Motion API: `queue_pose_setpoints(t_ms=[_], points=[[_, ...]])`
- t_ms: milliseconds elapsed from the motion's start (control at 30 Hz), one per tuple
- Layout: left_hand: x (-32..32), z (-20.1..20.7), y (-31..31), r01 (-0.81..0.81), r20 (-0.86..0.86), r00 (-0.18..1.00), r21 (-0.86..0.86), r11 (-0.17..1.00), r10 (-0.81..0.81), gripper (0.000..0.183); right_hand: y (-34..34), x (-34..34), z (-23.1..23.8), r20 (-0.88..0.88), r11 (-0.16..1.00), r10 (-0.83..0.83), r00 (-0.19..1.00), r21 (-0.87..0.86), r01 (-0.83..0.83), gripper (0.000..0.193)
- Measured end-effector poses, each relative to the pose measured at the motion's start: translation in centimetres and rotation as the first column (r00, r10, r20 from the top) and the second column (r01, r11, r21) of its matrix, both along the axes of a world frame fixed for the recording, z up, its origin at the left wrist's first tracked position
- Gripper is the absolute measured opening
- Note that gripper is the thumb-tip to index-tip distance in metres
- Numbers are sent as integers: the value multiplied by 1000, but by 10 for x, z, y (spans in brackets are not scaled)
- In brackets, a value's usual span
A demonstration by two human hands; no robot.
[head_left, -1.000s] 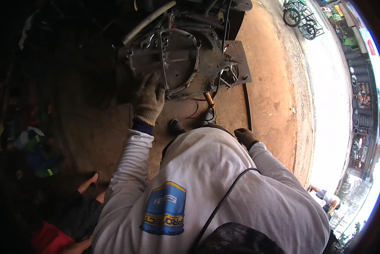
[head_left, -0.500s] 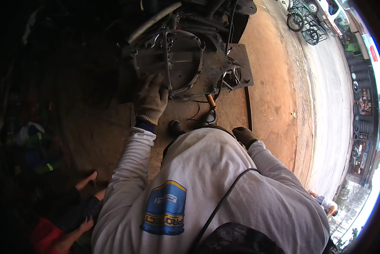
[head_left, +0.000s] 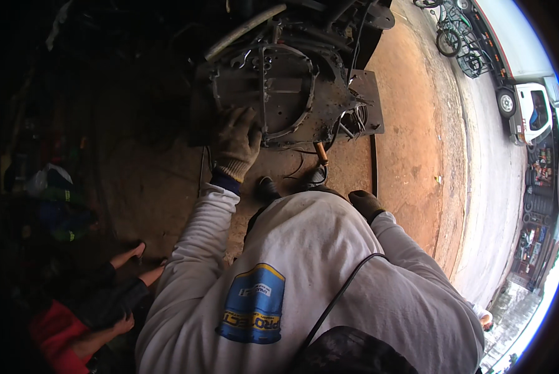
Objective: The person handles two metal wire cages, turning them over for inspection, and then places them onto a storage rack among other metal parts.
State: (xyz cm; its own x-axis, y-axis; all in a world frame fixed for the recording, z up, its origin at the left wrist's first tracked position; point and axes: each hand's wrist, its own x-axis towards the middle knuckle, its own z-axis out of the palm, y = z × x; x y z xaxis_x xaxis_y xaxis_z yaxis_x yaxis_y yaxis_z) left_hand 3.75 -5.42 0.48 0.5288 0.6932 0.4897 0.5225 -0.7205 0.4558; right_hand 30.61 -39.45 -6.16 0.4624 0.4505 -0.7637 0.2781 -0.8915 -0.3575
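Note:
My left hand (head_left: 237,140), in a tan knit work glove, rests on the near edge of a dark, greasy metal work table (head_left: 285,103). Its fingers lie on the surface, holding nothing I can see. Just beyond them lies a thin metal ring frame (head_left: 312,75) with a straight bar across it. A wrench (head_left: 239,60) lies near the ring's far left side. My right hand (head_left: 366,204), in a dark glove, hangs low beside my waist, apart from the table; its fingers are too dark to make out.
A pale tube (head_left: 245,31) and dark metal parts crowd the table's far side. A wooden handle (head_left: 322,153) hangs below its near edge, by coiled wire (head_left: 357,118). A seated person in red (head_left: 61,330) is at lower left. A truck (head_left: 531,112) and tricycle (head_left: 457,47) stand right.
My view has shifted, so the table and both hands appear slightly farther right. More of the truck shows on the road. My left hand stays on the table edge.

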Motion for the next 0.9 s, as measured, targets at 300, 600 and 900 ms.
queue_pose_setpoints(t_ms=[300,600,900], points=[[3,1,0,-1,33,999,26,1000,1,36,-13,20,-29,24,972,227,974,62,-228,46],[6,4,-5,-64,-22,998,-53,997,63,40,2,93,-67,45,842,531,846,84,-532,46],[44,39,-63,-538,182,828,-9,843,530,21,66,191,-84,69,322,939,338,175,-931,27]])
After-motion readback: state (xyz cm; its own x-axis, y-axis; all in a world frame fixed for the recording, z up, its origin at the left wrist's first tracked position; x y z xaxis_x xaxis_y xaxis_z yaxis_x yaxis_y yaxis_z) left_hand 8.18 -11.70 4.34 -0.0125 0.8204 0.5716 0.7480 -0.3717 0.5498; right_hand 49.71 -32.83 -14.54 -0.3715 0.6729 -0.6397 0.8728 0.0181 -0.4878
